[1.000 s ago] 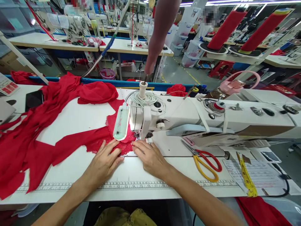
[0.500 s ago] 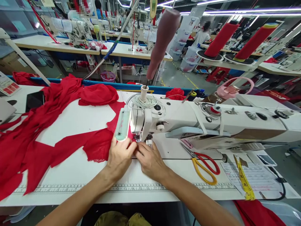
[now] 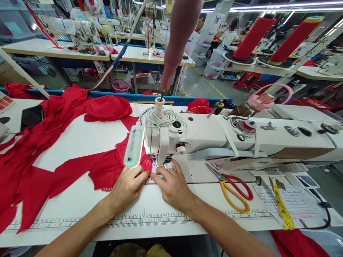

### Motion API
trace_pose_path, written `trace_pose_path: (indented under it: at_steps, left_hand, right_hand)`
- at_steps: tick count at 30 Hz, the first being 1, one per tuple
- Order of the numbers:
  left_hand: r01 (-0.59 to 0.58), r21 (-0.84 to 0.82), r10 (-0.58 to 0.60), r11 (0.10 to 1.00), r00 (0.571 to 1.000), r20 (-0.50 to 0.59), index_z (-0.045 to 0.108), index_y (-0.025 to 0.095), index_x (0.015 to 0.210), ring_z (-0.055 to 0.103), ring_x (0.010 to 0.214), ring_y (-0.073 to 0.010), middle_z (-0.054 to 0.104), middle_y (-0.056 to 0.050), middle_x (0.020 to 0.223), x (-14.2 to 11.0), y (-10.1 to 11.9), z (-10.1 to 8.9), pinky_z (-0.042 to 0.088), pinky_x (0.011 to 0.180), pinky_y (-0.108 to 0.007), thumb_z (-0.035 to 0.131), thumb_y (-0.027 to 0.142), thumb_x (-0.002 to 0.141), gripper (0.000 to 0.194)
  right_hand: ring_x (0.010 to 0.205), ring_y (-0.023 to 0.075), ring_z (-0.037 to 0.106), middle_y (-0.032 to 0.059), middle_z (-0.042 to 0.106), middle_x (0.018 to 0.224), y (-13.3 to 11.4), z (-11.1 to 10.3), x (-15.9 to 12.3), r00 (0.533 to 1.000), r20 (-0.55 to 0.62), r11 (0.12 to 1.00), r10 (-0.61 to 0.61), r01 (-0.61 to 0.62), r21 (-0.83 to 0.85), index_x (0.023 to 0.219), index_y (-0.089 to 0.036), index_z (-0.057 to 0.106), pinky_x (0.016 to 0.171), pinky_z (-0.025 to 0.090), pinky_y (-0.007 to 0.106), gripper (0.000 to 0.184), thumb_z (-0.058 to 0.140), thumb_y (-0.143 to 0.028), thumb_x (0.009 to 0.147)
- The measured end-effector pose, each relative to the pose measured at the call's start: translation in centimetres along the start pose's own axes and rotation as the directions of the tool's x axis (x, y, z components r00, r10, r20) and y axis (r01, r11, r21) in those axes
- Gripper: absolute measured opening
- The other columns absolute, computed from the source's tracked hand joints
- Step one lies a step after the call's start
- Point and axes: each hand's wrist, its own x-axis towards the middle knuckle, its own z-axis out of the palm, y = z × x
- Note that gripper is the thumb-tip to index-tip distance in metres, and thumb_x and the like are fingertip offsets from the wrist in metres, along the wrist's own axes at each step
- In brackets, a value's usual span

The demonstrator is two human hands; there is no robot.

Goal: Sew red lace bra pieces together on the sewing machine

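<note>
Your left hand (image 3: pixel 128 184) rests bent fingers on the red cloth (image 3: pixel 104 167), which spreads leftward from your fingertips and reaches the sewing machine (image 3: pixel 203 128) just beyond them. Your right hand (image 3: pixel 174 184) curls its fingers beside the cloth's edge. Whether either hand pinches it, I cannot tell. The scissors (image 3: pixel 223 177) lie right of your fingers.

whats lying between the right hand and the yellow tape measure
In the head view, the red-and-yellow-handled scissors lie between the right hand and the yellow tape measure, then the left part of the paper sheet that the tape crosses.
</note>
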Motion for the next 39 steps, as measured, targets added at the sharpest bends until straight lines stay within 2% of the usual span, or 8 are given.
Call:
trace_pose_path:
  at_steps: [3,6,8,10,16,23,34,39]
  left_hand:
    - [0.140,-0.161,-0.136,0.977,0.990,0.035,0.059,0.020,0.091,0.052,0.078,-0.0184,0.061,-0.002,0.082,0.5,-0.1,-0.2,0.041,0.073,-0.033,0.045,0.021,0.100,0.016]
    - [0.332,-0.291,-0.349,0.897,0.937,-0.004,0.058,0.021,0.093,0.057,0.082,-0.0184,0.063,-0.002,0.088,1.4,-0.2,-0.5,0.045,0.076,-0.033,0.042,0.026,0.101,0.019]
    - [0.380,-0.295,-0.410,0.877,0.911,-0.044,0.059,0.021,0.099,0.059,0.090,-0.0205,0.064,-0.004,0.096,1.9,-0.1,-0.6,0.047,0.080,-0.034,0.040,0.028,0.102,0.020]
    - [0.345,-0.238,-0.370,0.908,0.926,-0.068,0.058,0.021,0.103,0.058,0.093,-0.0220,0.064,-0.006,0.100,1.9,0.3,-0.5,0.046,0.084,-0.036,0.040,0.027,0.101,0.019]
    - [0.129,0.048,-0.124,0.990,0.988,-0.093,0.053,0.018,0.089,0.047,0.074,-0.0207,0.055,-0.004,0.079,0.2,1.9,1.0,0.037,0.070,-0.034,0.039,0.010,0.097,0.018]
    - [0.003,0.053,-0.005,0.999,0.999,0.036,0.055,0.019,0.088,0.047,0.075,-0.0194,0.057,-0.003,0.080,0.1,-0.1,0.0,0.036,0.076,-0.036,0.037,0.004,0.096,0.025]
    - [0.104,-0.141,-0.105,0.985,0.994,0.002,0.064,0.020,0.105,0.058,0.084,-0.0179,0.067,-0.002,0.087,-0.2,-0.4,-0.1,0.039,0.080,-0.035,0.045,0.023,0.102,0.020]
    - [0.128,-0.153,-0.127,0.980,0.992,0.016,0.065,0.021,0.103,0.058,0.082,-0.0180,0.068,-0.002,0.085,0.0,-0.5,-0.1,0.039,0.077,-0.035,0.044,0.025,0.103,0.021]
  right_hand:
    - [0.094,0.0212,0.056,0.0062,0.067,0.103,0.0,0.2,-0.1,1.000,-0.008,1.000,0.004,-0.004,0.003,0.120,-0.018,0.066,0.114,0.021,0.051,0.049,0.054,0.002,0.077]
    - [0.099,0.0223,0.057,0.0073,0.069,0.111,0.0,0.2,0.0,1.000,-0.015,1.000,0.015,-0.014,0.006,0.120,-0.018,0.066,0.115,0.020,0.051,0.051,0.051,0.004,0.076]
    - [0.105,0.0236,0.057,0.0088,0.067,0.122,0.0,0.2,0.2,1.000,0.004,1.000,0.009,-0.009,0.010,0.117,-0.018,0.066,0.115,0.022,0.050,0.049,0.050,0.004,0.075]
    - [0.110,0.0243,0.056,0.0095,0.064,0.130,0.0,0.1,0.4,0.999,0.037,1.000,-0.003,0.002,0.016,0.115,-0.018,0.066,0.114,0.025,0.050,0.049,0.050,0.003,0.075]
    - [0.107,0.0236,0.057,0.0090,0.065,0.126,-0.1,-0.2,0.4,0.998,0.061,1.000,0.027,-0.026,-0.005,0.112,-0.020,0.066,0.116,0.022,0.053,0.046,0.049,0.004,0.077]
    - [0.096,0.0224,0.056,0.0073,0.067,0.104,-0.1,-0.5,0.1,0.999,0.011,0.999,0.031,-0.032,0.011,0.123,-0.020,0.066,0.116,0.019,0.053,0.045,0.052,-0.002,0.084]
    - [0.084,0.0170,0.053,0.0020,0.065,0.094,0.2,-0.8,0.2,1.000,-0.005,0.999,-0.006,0.006,0.037,0.114,-0.022,0.071,0.115,0.019,0.050,0.038,0.057,-0.002,0.085]
    - [0.079,0.0158,0.052,0.0010,0.065,0.091,0.2,-0.8,0.3,1.000,0.002,0.999,-0.003,0.002,0.036,0.112,-0.023,0.070,0.116,0.018,0.049,0.037,0.052,-0.003,0.087]
